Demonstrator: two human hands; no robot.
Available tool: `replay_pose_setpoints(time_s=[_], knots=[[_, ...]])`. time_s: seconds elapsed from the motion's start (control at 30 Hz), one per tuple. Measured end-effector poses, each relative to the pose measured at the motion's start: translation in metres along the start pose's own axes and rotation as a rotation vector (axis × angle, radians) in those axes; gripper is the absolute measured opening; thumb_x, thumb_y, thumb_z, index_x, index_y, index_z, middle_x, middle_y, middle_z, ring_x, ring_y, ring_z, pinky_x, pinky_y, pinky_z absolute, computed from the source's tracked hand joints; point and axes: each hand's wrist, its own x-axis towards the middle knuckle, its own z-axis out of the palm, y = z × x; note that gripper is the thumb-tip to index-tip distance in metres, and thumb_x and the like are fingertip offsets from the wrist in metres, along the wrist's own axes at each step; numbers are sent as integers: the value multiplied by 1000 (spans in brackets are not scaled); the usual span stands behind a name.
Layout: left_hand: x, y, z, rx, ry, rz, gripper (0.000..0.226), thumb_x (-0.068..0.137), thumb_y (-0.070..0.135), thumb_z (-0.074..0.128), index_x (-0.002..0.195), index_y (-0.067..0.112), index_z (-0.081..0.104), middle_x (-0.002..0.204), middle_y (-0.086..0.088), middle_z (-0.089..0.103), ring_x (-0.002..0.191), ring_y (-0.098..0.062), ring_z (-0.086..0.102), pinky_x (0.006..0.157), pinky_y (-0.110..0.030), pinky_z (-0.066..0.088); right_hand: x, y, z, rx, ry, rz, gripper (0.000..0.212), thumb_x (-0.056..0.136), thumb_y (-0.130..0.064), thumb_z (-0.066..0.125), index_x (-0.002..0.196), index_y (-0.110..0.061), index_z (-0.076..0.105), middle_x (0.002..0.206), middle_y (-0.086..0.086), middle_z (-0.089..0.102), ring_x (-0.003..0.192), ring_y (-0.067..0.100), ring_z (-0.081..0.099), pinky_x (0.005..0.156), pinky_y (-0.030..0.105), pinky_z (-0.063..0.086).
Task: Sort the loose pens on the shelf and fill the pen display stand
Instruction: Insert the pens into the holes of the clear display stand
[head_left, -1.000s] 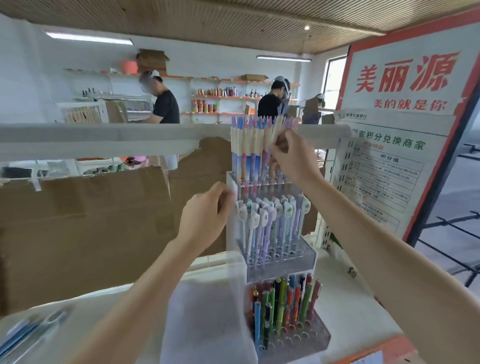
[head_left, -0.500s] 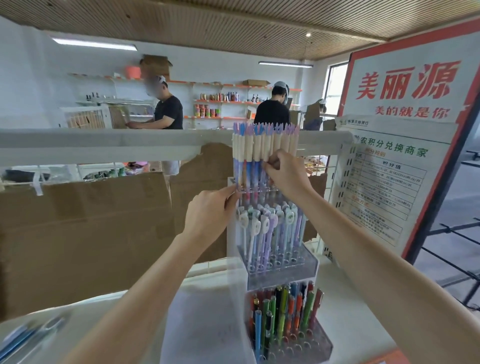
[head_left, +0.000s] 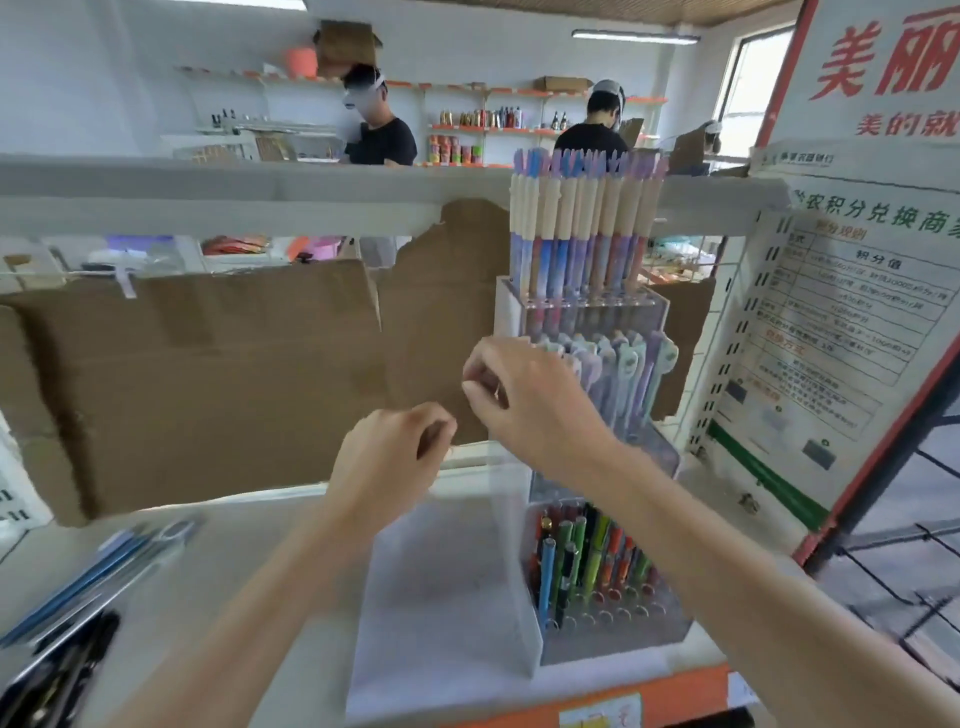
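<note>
A white shelf (head_left: 260, 561) is running across the near part of the scene, its front edge trimmed in orange at the lower right. Behind it, torn brown cardboard (head_left: 208, 374) with a matte, ragged top edge is standing as a backing under a pale horizontal rail (head_left: 260, 197). Beyond the rail, a bright white room is showing wall shelves of small bottles and two people in dark shirts (head_left: 382, 140) working far off. A red-bordered poster (head_left: 852, 312) with printed Chinese text is leaning at the right.

The pen display stand (head_left: 597, 613), clear and glossy acrylic in three stepped tiers, is sitting on the shelf right of centre. Its top tier is holding tall pens with cream caps and blue-purple barrels (head_left: 582, 234), packed upright; the middle tier is carrying pastel pens with flat rounded tops (head_left: 623, 374); the bottom tier is holding slim green, orange and blue pens (head_left: 587, 556) in round holes, with several front holes unfilled.

The loose pens (head_left: 93, 577), blue and dark, are lying blurred at the near left of the shelf.

The left hand (head_left: 387, 462) is hovering before the cardboard, fingers loosely curled, holding nothing I can make out. The right hand (head_left: 524, 400) is raised just beside the middle tier, fingertips drawn together; whether it is pinching anything, I cannot tell.
</note>
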Motion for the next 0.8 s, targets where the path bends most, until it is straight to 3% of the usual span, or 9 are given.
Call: replay_pose_setpoints(time_s=[0.07, 0.17, 0.23, 0.33, 0.47, 0.53, 0.6, 0.7, 0.8], knots=[[-27, -19, -1, 42, -33, -88, 21, 89, 21, 52, 69, 24, 57, 43, 10, 40, 45, -12, 39, 47, -26, 29, -14, -19, 24, -13, -97, -51, 13, 94, -20, 47, 99, -10, 55, 93, 2, 55, 77, 21, 55, 68, 34, 45], [-66, -50, -9, 54, -93, -196, 24, 88, 19, 53, 64, 19, 54, 43, 6, 35, 46, -13, 35, 48, -29, 28, -26, -42, 57, 75, -183, -65, 16, 95, -22, 46, 101, -11, 56, 95, 3, 54, 79, 25, 56, 71, 39, 45], [-91, -71, -19, 79, -118, -291, 25, 88, 24, 51, 64, 19, 51, 44, 5, 37, 46, -11, 38, 46, -21, 27, -29, -53, 79, 132, -248, -56, 16, 94, -21, 46, 103, -11, 56, 97, 5, 55, 84, 29, 56, 76, 41, 44], [-127, -102, -37, 142, -115, -419, 14, 89, 23, 55, 77, 20, 63, 50, 7, 50, 47, -4, 44, 49, -15, 29, -31, -66, 117, 193, -389, -62, 18, 92, -17, 47, 106, -10, 56, 103, 7, 57, 94, 29, 55, 82, 40, 43], [-162, -137, -60, 223, -135, -598, 9, 86, 15, 59, 77, 19, 60, 59, 4, 61, 57, -17, 58, 55, -28, 40, -32, -88, 170, 266, -528, -77, 17, 90, -16, 49, 104, -10, 58, 106, 10, 59, 96, 31, 57, 84, 40, 45], [-176, -153, -72, 235, -114, -679, 8, 85, 13, 58, 77, 14, 59, 67, -2, 64, 67, -25, 62, 61, -33, 47, -30, -100, 194, 280, -583, -81, 17, 90, -17, 49, 104, -11, 58, 106, 10, 59, 95, 31, 57, 81, 37, 46], [-190, -167, -83, 267, -98, -797, 7, 85, 16, 59, 82, 10, 57, 82, -8, 61, 83, -33, 61, 70, -34, 44, -29, -111, 217, 300, -638, -79, 17, 89, -17, 48, 103, -12, 58, 104, 8, 59, 93, 29, 57, 77, 32, 45], [-212, -184, -94, 404, -196, -984, 44, 87, 37, 59, 113, 3, 49, 114, -17, 47, 107, -35, 48, 90, -39, 39, -26, -124, 247, 328, -716, -48, 17, 90, -18, 47, 103, -12, 56, 106, 6, 58, 95, 26, 56, 72, 27, 41], [-225, -192, -98, 482, -313, -1029, 63, 86, 54, 53, 120, 2, 43, 118, -15, 46, 113, -31, 45, 95, -36, 39, -21, -133, 270, 362, -754, 3, 16, 90, -17, 47, 102, -11, 56, 105, 6, 58, 93, 23, 55, 67, 24, 35]])
